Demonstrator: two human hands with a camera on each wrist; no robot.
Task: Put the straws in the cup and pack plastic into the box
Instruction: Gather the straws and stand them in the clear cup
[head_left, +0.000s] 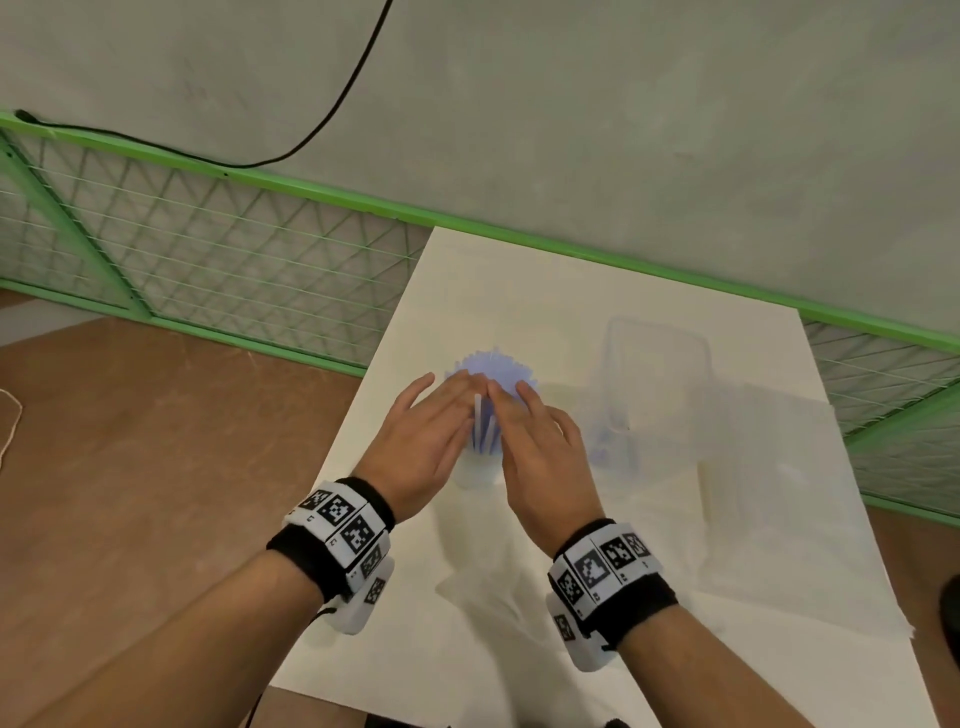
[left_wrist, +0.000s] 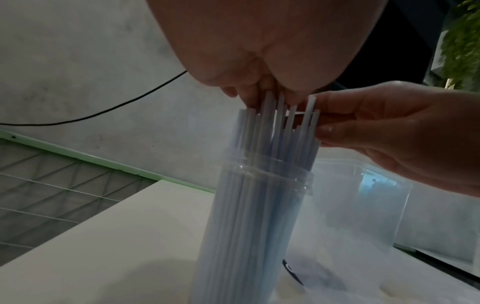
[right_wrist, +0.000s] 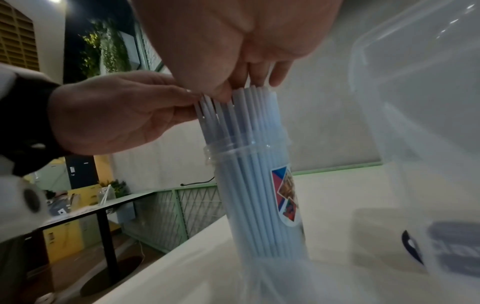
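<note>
Both hands are up at the top of the straws (head_left: 493, 371), a big pale blue bunch standing upright in the cup (left_wrist: 259, 205), which is a tall clear plastic tube sitting on the white tabletop (head_left: 519, 291). The straw tips poke out well above the cup's rim.

The left hand (head_left: 421, 436) comes in from the left side with the fingers pretty much straight and laid against the tips of the straws, not wrapped around anything as far as I can see. The right hand (head_left: 540, 447) does the same from the other side, fingers extended and pressing on the tops, thumb close to the straws on the near side. So both hands are flat-ish and touching rather than gripping.

In the right wrist view the cup has a colourful sticker (right_wrist: 285, 197) on its side.

Just to the right of the cup stands the box (head_left: 654, 374), a clear plastic container, close to the cup but I can't tell if they touch. There's see-through plastic (head_left: 779, 467) spread on the tabletop further right, too washed out to make out much. A green mesh fence (head_left: 208, 249) runs behind the tabletop, with a black cable (head_left: 332, 114) hanging on the grey wall.
</note>
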